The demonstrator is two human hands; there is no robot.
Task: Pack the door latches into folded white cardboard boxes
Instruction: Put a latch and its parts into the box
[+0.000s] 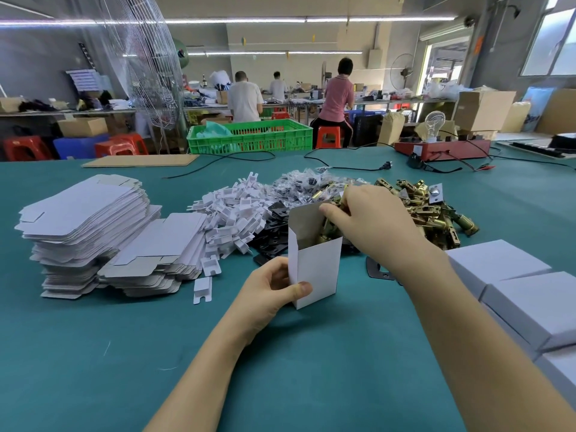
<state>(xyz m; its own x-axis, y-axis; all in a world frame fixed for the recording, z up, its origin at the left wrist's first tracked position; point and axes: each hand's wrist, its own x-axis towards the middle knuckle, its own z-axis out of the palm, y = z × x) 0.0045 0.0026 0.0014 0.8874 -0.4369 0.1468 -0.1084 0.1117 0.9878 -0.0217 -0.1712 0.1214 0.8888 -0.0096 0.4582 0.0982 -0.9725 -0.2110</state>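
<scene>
Gripping the lower corner of an upright open box (pixel 316 269) on the green desk (pixel 93 353), the left hand (pixel 268 291) curls round it. The right hand (pixel 371 222) pinches a brass latch (pixel 327 233) halfway inside the box's mouth. More latches (pixel 433 207) lie heaped just behind, flat boxes (pixel 87 213) stacked left.

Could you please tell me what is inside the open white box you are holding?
A brass door latch shows in the mouth of the open white box, under the right hand. The box walls hide its lower part and the bottom.
</scene>
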